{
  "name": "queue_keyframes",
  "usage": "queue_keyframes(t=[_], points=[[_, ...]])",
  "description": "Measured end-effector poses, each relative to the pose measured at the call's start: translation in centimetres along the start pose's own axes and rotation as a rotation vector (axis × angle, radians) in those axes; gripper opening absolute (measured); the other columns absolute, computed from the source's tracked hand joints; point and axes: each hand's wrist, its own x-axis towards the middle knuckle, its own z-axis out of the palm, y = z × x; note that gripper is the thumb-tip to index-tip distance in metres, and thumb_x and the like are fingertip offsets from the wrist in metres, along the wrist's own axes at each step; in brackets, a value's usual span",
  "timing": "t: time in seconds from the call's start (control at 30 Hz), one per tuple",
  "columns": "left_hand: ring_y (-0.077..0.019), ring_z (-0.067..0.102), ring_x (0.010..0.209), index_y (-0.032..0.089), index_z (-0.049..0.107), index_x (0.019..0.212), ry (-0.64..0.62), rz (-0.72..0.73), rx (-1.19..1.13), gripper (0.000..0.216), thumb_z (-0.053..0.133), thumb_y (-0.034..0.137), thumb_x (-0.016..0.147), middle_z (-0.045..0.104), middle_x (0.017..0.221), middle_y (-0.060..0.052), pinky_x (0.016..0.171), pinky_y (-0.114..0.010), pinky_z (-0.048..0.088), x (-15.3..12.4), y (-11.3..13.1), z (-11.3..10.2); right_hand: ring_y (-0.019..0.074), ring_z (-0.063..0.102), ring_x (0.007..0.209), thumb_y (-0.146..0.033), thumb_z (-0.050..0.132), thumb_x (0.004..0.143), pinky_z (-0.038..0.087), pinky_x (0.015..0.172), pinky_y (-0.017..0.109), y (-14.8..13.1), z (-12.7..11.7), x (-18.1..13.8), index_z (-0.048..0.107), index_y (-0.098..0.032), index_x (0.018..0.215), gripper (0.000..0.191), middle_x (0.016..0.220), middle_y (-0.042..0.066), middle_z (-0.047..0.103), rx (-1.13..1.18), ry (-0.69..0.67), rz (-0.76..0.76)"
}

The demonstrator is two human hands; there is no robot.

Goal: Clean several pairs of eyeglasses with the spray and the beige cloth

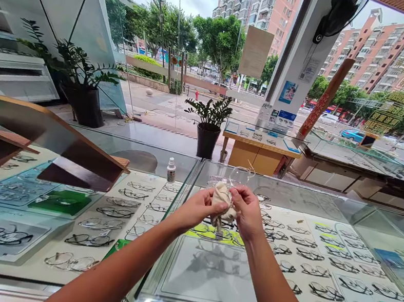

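Observation:
Both hands meet above a glass display counter [296, 193]. My left hand [200, 207] pinches a crumpled cream cloth [223, 208], fingers closed on it. My right hand [248, 211] is closed too, gripping the cloth together with a pair of clear-framed glasses [236, 177] whose lenses and thin temples stick up just behind the fingers. The cloth is bunched around the lower part of the glasses. Under the hands, inside the counter, lie rows of spectacle frames [316, 270].
A small white bottle [171, 170] stands on the counter to the left of the hands. A wooden stand [69, 148] sits on the left counter. Potted plants [210, 121] and another counter [261, 146] stand further back by the windows.

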Motion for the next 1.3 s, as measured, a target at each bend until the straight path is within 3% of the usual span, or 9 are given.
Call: queue_keyframes(t=[0.3, 0.43, 0.57, 0.7, 0.87, 1.0, 1.17, 1.3], points=[[-0.0204, 0.069, 0.089, 0.013, 0.073, 0.117, 0.085, 0.124, 0.056, 0.063, 0.080, 0.066, 0.084, 0.078, 0.102, -0.010, 0.083, -0.030, 0.052, 0.7, -0.6, -0.7, 0.0121, 0.054, 0.069, -0.047, 0.097, 0.068, 0.045, 0.067, 0.026, 0.1, 0.1, -0.4, 0.073, -0.020, 0.081, 0.038, 0.077, -0.002, 0.068, -0.120, -0.069, -0.047], [-0.0203, 0.070, 0.088, 0.013, 0.074, 0.113, 0.023, 0.070, -0.023, 0.055, 0.079, 0.061, 0.087, 0.078, 0.100, -0.010, 0.081, -0.030, 0.052, 0.7, -0.5, -1.3, 0.0120, 0.053, 0.067, -0.049, 0.097, 0.067, 0.045, 0.066, 0.026, -0.3, 0.0, -0.3, 0.073, -0.020, 0.079, 0.040, 0.075, -0.001, 0.067, -0.121, -0.053, -0.073], [-0.0193, 0.071, 0.089, 0.013, 0.071, 0.114, -0.094, 0.027, -0.108, 0.050, 0.090, 0.045, 0.081, 0.078, 0.102, -0.010, 0.082, -0.029, 0.054, 0.2, 0.1, -1.4, 0.0101, 0.050, 0.065, -0.048, 0.098, 0.067, 0.045, 0.063, 0.024, -0.9, 0.0, -0.2, 0.072, -0.021, 0.078, 0.040, 0.073, -0.003, 0.064, -0.075, -0.030, -0.090], [-0.0174, 0.071, 0.085, 0.016, 0.065, 0.122, -0.066, 0.038, -0.119, 0.060, 0.097, 0.032, 0.073, 0.076, 0.100, -0.007, 0.078, -0.026, 0.054, -0.1, 0.4, -0.7, 0.0101, 0.050, 0.063, -0.050, 0.097, 0.068, 0.044, 0.060, 0.024, -0.7, 0.3, -0.4, 0.071, -0.020, 0.078, 0.041, 0.070, -0.003, 0.062, -0.067, -0.042, -0.070], [-0.0155, 0.069, 0.080, 0.017, 0.063, 0.111, 0.046, 0.112, -0.123, 0.046, 0.091, 0.038, 0.081, 0.074, 0.092, -0.003, 0.075, -0.026, 0.055, -0.1, 0.3, -0.1, 0.0111, 0.052, 0.063, -0.051, 0.096, 0.069, 0.045, 0.061, 0.025, 0.1, 0.5, -0.5, 0.071, -0.020, 0.078, 0.041, 0.071, -0.002, 0.065, -0.083, -0.069, -0.038], [-0.0135, 0.066, 0.074, 0.018, 0.062, 0.106, -0.009, 0.098, -0.154, 0.036, 0.083, 0.042, 0.089, 0.070, 0.086, -0.001, 0.072, -0.025, 0.055, -0.4, 0.9, -0.6, 0.0124, 0.054, 0.065, -0.050, 0.097, 0.067, 0.046, 0.062, 0.026, -0.4, 0.4, -0.7, 0.070, -0.021, 0.076, 0.041, 0.073, -0.001, 0.068, -0.091, -0.067, -0.031], [-0.0150, 0.070, 0.088, 0.021, 0.058, 0.126, -0.118, 0.051, -0.153, 0.055, 0.090, 0.033, 0.083, 0.071, 0.102, -0.003, 0.079, -0.024, 0.056, -1.0, 1.8, -1.4, 0.0118, 0.056, 0.065, -0.047, 0.098, 0.068, 0.047, 0.063, 0.025, -1.2, 0.4, -1.0, 0.073, -0.020, 0.079, 0.038, 0.075, -0.001, 0.071, -0.038, -0.071, 0.007], [-0.0146, 0.070, 0.079, 0.022, 0.051, 0.128, -0.054, 0.061, -0.082, 0.069, 0.095, 0.033, 0.076, 0.071, 0.095, -0.002, 0.072, -0.024, 0.056, -0.8, 1.6, -0.7, 0.0114, 0.055, 0.062, -0.048, 0.098, 0.067, 0.045, 0.060, 0.025, -0.8, 0.7, -0.9, 0.073, -0.020, 0.079, 0.040, 0.073, -0.002, 0.070, -0.032, -0.061, 0.026]])
